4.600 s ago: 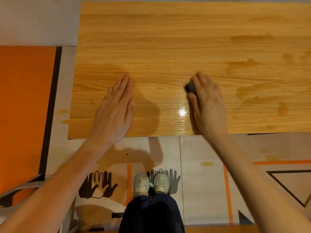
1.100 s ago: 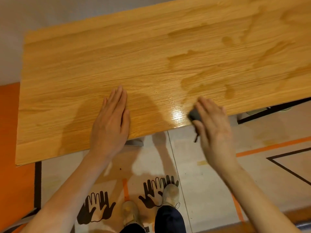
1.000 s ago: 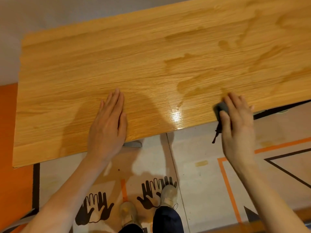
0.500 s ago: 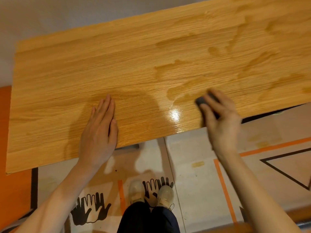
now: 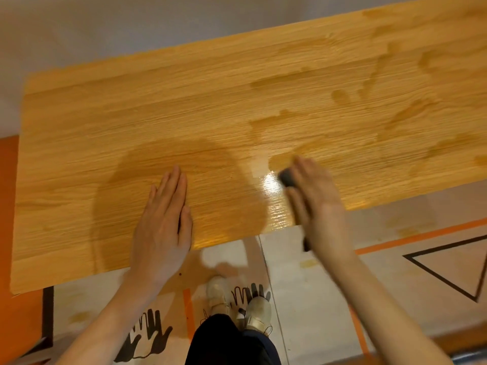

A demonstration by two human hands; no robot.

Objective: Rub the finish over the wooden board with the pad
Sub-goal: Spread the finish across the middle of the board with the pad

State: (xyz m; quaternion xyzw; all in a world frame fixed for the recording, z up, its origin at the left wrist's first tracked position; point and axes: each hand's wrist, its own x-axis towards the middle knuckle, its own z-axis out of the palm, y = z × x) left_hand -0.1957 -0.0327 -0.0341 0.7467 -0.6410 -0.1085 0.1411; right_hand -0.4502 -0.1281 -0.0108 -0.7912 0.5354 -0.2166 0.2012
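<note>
A large light-oak wooden board (image 5: 184, 106) fills the upper view, tilted so its right end runs off frame. Darker wet streaks of finish (image 5: 284, 119) mark its right half, and a glossy patch shines near the front edge. My left hand (image 5: 163, 222) lies flat, fingers together, on the board near the front edge. My right hand (image 5: 316, 204), blurred by motion, presses a small dark pad (image 5: 287, 177) onto the board just right of the glossy patch. Most of the pad is hidden under the fingers; a dark bit hangs below the palm.
Below the board's front edge lies a pale floor with orange tape lines (image 5: 411, 238), a black triangle outline (image 5: 453, 272) and black handprint marks (image 5: 147, 338). My light shoes (image 5: 237, 301) stand under the edge. An orange mat (image 5: 10, 325) lies at the left.
My right hand has swept the pad left and right along the board's front edge, ending by the glossy patch. My left hand stays flat on the board. The view has shifted slightly.
</note>
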